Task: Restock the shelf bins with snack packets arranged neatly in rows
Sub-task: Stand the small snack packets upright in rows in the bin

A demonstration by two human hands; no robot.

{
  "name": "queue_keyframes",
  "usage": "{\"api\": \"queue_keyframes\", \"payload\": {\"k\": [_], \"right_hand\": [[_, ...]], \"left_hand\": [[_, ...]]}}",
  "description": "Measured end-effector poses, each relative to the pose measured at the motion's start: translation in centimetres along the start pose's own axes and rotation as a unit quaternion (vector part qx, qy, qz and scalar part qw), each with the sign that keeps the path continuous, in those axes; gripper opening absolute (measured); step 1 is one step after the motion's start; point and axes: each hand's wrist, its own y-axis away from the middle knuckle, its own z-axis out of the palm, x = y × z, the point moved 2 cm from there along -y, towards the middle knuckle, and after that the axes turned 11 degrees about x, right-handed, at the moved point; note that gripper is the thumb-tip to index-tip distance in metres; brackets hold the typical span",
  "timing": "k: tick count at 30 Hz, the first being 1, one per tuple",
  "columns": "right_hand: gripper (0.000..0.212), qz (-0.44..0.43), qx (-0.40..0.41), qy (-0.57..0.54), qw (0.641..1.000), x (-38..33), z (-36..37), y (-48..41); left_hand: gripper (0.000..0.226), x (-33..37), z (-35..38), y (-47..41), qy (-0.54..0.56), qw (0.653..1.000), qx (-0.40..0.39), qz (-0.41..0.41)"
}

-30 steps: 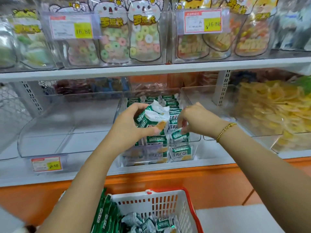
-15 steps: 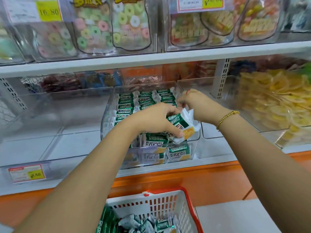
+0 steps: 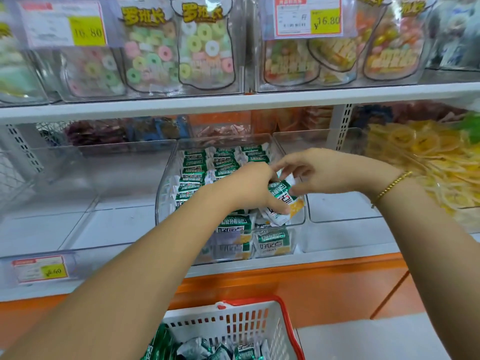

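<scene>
A clear shelf bin (image 3: 166, 188) on the lower shelf holds green-and-white snack packets (image 3: 193, 168) standing in rows. My left hand (image 3: 249, 188) grips a small bunch of the same packets (image 3: 281, 201) over the bin's right front part. My right hand (image 3: 319, 172) pinches the top edge of one packet in that bunch with thumb and fingers. More packets (image 3: 271, 241) lie flat behind the bin's front wall. Below, a white basket with a red rim (image 3: 233, 323) holds loose packets (image 3: 197, 346).
Clear bins without goods stand left (image 3: 85, 183) and right (image 3: 337, 206) of the filled one. A bin of yellow dried slices (image 3: 426, 162) is at far right. The upper shelf carries candy bags (image 3: 205, 48) and price tags (image 3: 307, 16). An orange shelf base (image 3: 311, 287) runs below.
Both hands shifted to the bin's right side with the packets. The bunch in my left hand dropped lower into the bin, and my right hand came from the rows onto the bunch's top edge.
</scene>
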Motion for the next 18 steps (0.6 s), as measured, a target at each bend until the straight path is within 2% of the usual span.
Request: {"api": "queue_keyframes", "payload": {"k": [3,8,12,14,16,18], "right_hand": [[0.072,-0.009,-0.005,0.097,0.995,-0.5,0.3,1.0],[0.062,-0.073,0.072,0.191,0.976,-1.6,2.0,1.1],[0.058,-0.096,0.115,0.214,0.965,-1.5,2.4,1.7],[0.056,-0.089,0.125,0.192,0.969,-1.1,2.2,2.1],[0.054,-0.068,0.128,0.159,0.976,-0.8,1.8,2.5],[0.045,-0.055,0.128,0.141,0.98,-0.4,1.2,2.8]], "left_hand": [[0.085,-0.1,0.2,0.7,0.008,1.0,0.021,0.0],[0.078,-1.2,-0.2,1.5,0.013,1.0,-0.003,0.002],[0.029,-2.4,-1.2,1.8,0.118,0.993,-0.009,-0.001],[0.019,-2.7,-1.1,1.8,0.127,0.992,-0.006,-0.014],[0.024,-2.5,-0.8,1.6,0.078,0.997,-0.002,-0.007],[0.038,-2.0,-0.5,1.4,0.023,1.0,0.002,0.012]]}}
